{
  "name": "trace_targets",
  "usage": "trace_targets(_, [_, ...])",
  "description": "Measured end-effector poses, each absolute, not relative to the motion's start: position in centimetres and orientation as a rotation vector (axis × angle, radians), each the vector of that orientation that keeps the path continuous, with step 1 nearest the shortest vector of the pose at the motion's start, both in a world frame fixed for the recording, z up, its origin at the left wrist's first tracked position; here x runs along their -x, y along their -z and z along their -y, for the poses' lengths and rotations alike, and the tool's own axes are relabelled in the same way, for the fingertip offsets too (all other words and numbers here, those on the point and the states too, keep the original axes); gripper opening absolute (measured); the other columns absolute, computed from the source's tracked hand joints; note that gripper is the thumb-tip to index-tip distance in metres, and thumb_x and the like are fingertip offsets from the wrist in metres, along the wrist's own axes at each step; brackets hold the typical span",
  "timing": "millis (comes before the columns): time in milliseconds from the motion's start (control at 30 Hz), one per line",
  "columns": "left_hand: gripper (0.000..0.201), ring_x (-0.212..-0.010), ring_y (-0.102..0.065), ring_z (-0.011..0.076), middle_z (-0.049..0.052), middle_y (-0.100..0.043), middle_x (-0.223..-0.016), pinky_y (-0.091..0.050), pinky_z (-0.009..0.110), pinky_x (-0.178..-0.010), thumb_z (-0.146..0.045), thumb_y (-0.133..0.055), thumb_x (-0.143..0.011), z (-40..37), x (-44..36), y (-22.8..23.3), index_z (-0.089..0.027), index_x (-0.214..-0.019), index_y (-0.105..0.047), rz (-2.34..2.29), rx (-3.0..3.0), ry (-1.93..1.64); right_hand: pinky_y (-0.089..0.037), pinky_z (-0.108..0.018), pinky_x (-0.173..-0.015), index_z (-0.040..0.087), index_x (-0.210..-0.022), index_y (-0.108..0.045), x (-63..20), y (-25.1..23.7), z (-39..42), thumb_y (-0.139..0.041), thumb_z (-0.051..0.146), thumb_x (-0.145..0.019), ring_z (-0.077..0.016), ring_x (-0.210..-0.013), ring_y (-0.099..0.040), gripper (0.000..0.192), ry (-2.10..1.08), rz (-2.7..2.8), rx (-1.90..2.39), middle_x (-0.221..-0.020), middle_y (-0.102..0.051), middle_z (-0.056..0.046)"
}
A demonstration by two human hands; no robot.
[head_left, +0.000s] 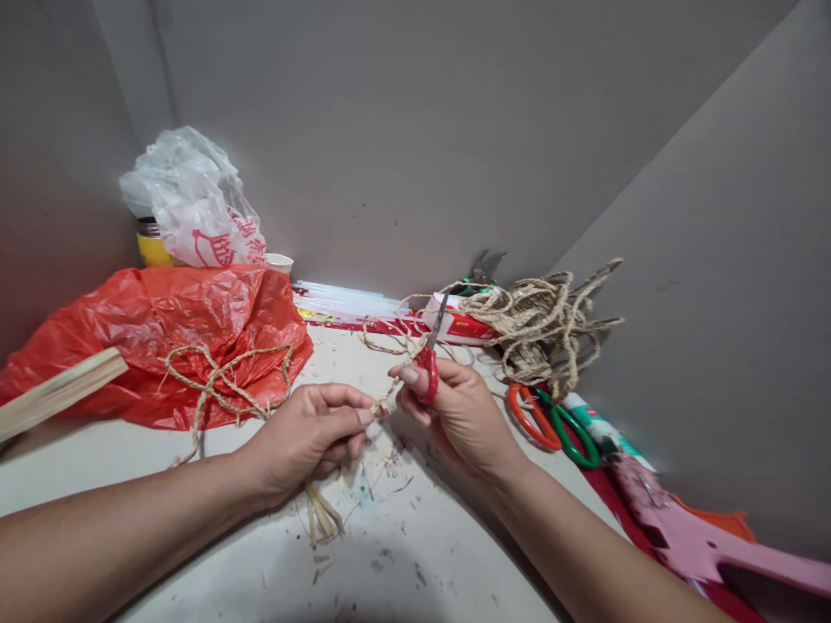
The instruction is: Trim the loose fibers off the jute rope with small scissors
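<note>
My left hand (pixel 310 433) pinches a strand of tan straw rope (pixel 389 400) between thumb and fingertips; loose straw ends (pixel 323 513) hang below the hand onto the table. My right hand (pixel 454 407) grips small red-handled scissors (pixel 430 356), blades pointing up and away, right beside the pinched rope. The rope runs from my fingers back toward a tangled rope bundle (pixel 538 324) at the rear right.
A red plastic bag (pixel 156 329) with a rope loop (pixel 227 381) lies left, a white bag (pixel 195 203) behind it. Orange and green scissors (pixel 551 424), a pink tool (pixel 688 536), clear sticks (pixel 344 301) and a wooden strip (pixel 58 389) surround the white, scrap-littered table (pixel 402 554).
</note>
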State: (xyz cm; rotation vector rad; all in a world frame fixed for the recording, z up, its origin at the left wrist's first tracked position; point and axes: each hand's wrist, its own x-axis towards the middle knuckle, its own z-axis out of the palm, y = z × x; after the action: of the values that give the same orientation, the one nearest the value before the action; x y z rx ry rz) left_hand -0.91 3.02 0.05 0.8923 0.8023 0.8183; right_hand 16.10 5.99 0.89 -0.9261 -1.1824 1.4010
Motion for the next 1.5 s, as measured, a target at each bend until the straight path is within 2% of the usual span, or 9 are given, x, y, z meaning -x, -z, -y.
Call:
trace_targets(100, [0.021, -0.035, -0.017, 0.0023, -0.008, -0.041, -0.042, -0.008, 0.02, -0.038, -0.032, -0.061, -0.078, -3.0, 1.0, 0.1, -0.017, -0.092, -0.061, -0.806, -0.859, -0.822, -0.022, -0.021, -0.04, 0.016, -0.066, -0.068, -16.2, -0.8, -6.1, -0.073, 0.036, -0.066, -0.0051, -0.039, -0.036, 0.02, -1.429, 1.197, 0.92, -0.046, -0.049, 0.004])
trace_targets(233, [0.026, -0.035, -0.013, 0.0039, -0.009, -0.037, -0.039, -0.008, 0.02, -0.038, -0.042, -0.055, -0.081, -3.1, 1.0, 0.2, -0.018, -0.09, -0.062, -0.783, -0.847, -0.845, -0.023, -0.021, -0.04, 0.016, -0.068, -0.068, -16.3, -0.5, -6.0, -0.072, 0.036, -0.068, -0.005, -0.038, -0.036, 0.02, -1.444, 1.232, 0.908, -0.045, -0.05, 0.004])
trace_targets(533, [0.028, -0.035, -0.018, 0.0041, -0.01, -0.027, -0.036, -0.01, 0.022, -0.037, -0.042, -0.065, -0.073, -2.8, 0.7, -0.1, -0.017, -0.084, -0.067, -0.909, -0.943, -0.835, -0.026, -0.021, -0.038, 0.017, -0.069, -0.07, -16.1, -0.3, -5.3, -0.071, 0.036, -0.071, -0.0052, -0.039, -0.038, 0.019, -1.395, 1.318, 0.915, -0.049, -0.052, 0.004])
trace_targets(667, [0.026, -0.035, -0.018, 0.004, -0.01, -0.027, -0.037, -0.008, 0.023, -0.038, -0.042, -0.067, -0.072, -2.8, 0.6, -0.2, -0.017, -0.076, -0.066, -0.939, -0.959, -0.845, -0.027, -0.021, -0.039, 0.017, -0.071, -0.071, -15.9, -0.2, -5.0, -0.071, 0.036, -0.07, -0.0059, -0.039, -0.038, 0.019, -1.318, 1.353, 0.939, -0.049, -0.051, 0.004])
trace_targets(900, [0.028, -0.035, -0.017, 0.0052, -0.009, -0.025, -0.037, -0.008, 0.024, -0.037, -0.045, -0.063, -0.075, -2.8, 0.6, 0.3, -0.018, -0.081, -0.066, -0.946, -0.986, -0.841, -0.029, -0.022, -0.04, 0.019, -0.073, -0.073, -15.8, 0.0, -4.7, -0.071, 0.035, -0.07, -0.0066, -0.042, -0.038, 0.016, -1.268, 1.363, 0.973, -0.052, -0.055, 0.002])
trace_targets(1100, [0.02, -0.034, -0.018, 0.005, -0.009, -0.026, -0.037, -0.009, 0.024, -0.037, -0.037, -0.059, -0.079, -2.9, 0.6, 0.1, -0.018, -0.076, -0.064, -0.931, -1.001, -0.857, -0.027, -0.021, -0.04, 0.019, -0.075, -0.073, -15.8, 0.2, -4.7, -0.07, 0.033, -0.072, -0.0058, -0.041, -0.037, 0.015, -1.293, 1.373, 0.954, -0.05, -0.052, 0.003])
trace_targets(1233, [0.026, -0.033, -0.017, 0.005, -0.009, -0.028, -0.035, -0.01, 0.023, -0.037, -0.041, -0.055, -0.082, -2.8, 0.7, 0.1, -0.019, -0.07, -0.059, -0.862, -0.947, -0.851, -0.027, -0.021, -0.039, 0.019, -0.074, -0.073, -15.7, -0.1, -4.8, -0.07, 0.033, -0.071, -0.0057, -0.04, -0.038, 0.015, -1.299, 1.348, 0.955, -0.049, -0.052, 0.004])
trace_targets(1433, [0.028, -0.036, -0.022, 0.0033, -0.01, -0.034, -0.04, -0.013, 0.02, -0.037, -0.039, -0.068, -0.072, -2.8, 0.7, 0.0, -0.017, -0.089, -0.066, -0.911, -0.944, -0.889, -0.027, -0.021, -0.04, 0.018, -0.071, -0.07, -15.8, 0.0, -5.2, -0.07, 0.033, -0.07, -0.006, -0.041, -0.037, 0.016, -1.304, 1.339, 0.956, -0.05, -0.052, 0.004])
trace_targets(1500, [0.027, -0.037, -0.025, 0.0025, -0.009, -0.037, -0.041, -0.016, 0.019, -0.038, -0.037, -0.07, -0.07, -2.9, 0.6, 0.0, -0.016, -0.087, -0.067, -0.92, -0.928, -0.93, -0.027, -0.021, -0.04, 0.017, -0.07, -0.068, -15.9, 0.1, -5.3, -0.069, 0.033, -0.071, -0.0065, -0.041, -0.037, 0.016, -1.295, 1.365, 0.983, -0.049, -0.051, 0.004])
